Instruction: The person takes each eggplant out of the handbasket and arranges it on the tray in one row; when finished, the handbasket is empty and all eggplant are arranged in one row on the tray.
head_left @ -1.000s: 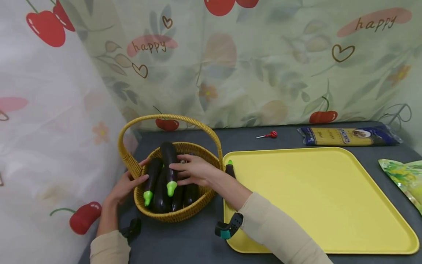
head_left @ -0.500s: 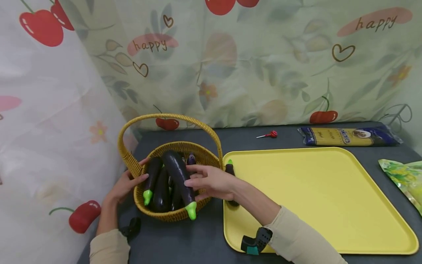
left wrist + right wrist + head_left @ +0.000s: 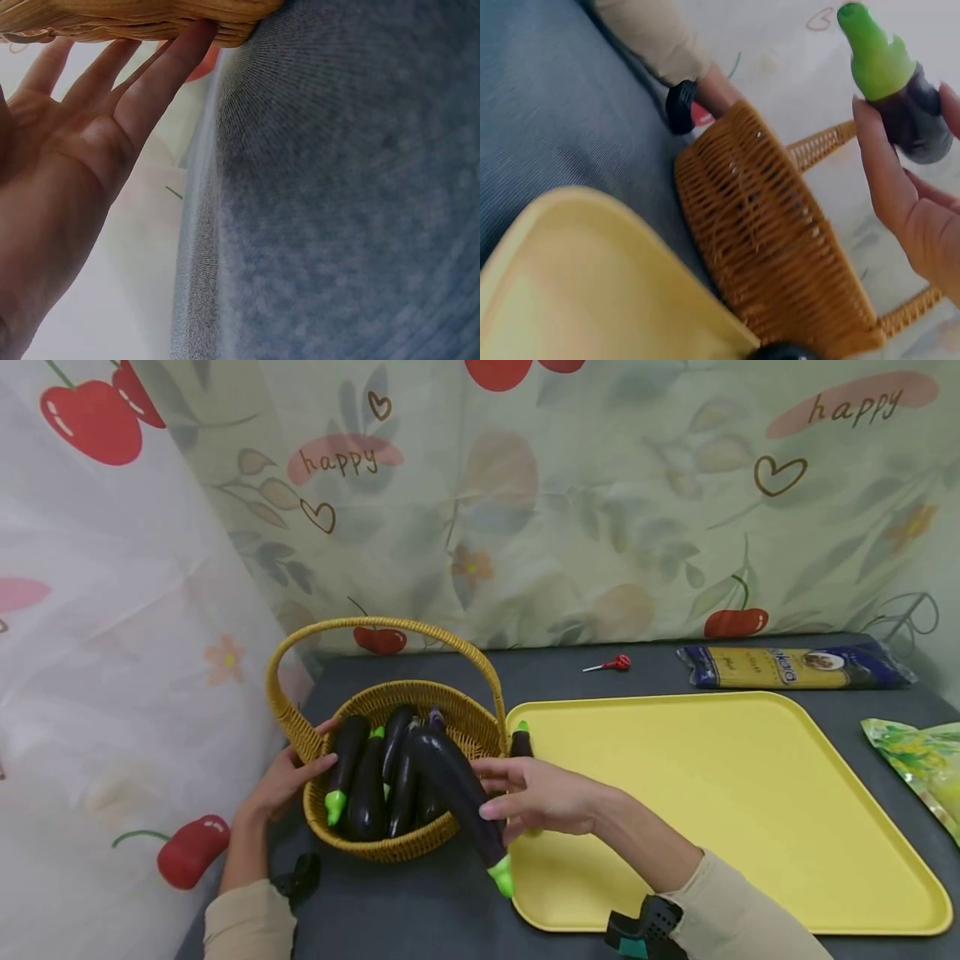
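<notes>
Clamped fingers of right hand (image 3: 551,797) on long, green-capped purple-black eggplant (image 3: 454,781); of left hand (image 3: 281,783), on oval golden wicker basket (image 3: 386,850).

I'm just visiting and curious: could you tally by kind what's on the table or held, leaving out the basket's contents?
Basket: 1
Tray: 1
Eggplants: 2, one held, one on the tray
Lollipop: 1
Long packet: 1
Green bag: 1
Total: 7

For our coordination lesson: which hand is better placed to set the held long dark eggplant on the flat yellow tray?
Probably the right hand: it grips the eggplant near the tray; the left hand holds the brown wicker basket.
</notes>
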The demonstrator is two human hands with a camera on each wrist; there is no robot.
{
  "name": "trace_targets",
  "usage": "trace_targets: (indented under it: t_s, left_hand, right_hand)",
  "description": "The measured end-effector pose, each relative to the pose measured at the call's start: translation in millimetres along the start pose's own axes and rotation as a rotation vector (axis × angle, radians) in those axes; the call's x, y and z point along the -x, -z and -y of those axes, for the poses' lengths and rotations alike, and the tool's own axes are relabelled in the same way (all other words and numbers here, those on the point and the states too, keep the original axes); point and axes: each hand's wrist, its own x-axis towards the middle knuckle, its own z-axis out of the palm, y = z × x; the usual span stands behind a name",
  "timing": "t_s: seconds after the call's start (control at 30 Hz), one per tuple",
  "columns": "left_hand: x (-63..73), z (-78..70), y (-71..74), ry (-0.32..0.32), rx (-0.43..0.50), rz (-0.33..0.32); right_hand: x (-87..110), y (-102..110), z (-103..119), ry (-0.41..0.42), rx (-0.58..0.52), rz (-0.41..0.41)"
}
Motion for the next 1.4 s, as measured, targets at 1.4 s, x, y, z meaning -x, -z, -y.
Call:
trace_targets:
  t_s: [1.4]
  left_hand:
    - [-1.3, 1.8, 1.5, -0.001, 0.013, 0.017]
  right_hand:
    - [37.3, 92.2, -30.0, -0.163, 0.158, -0.615]
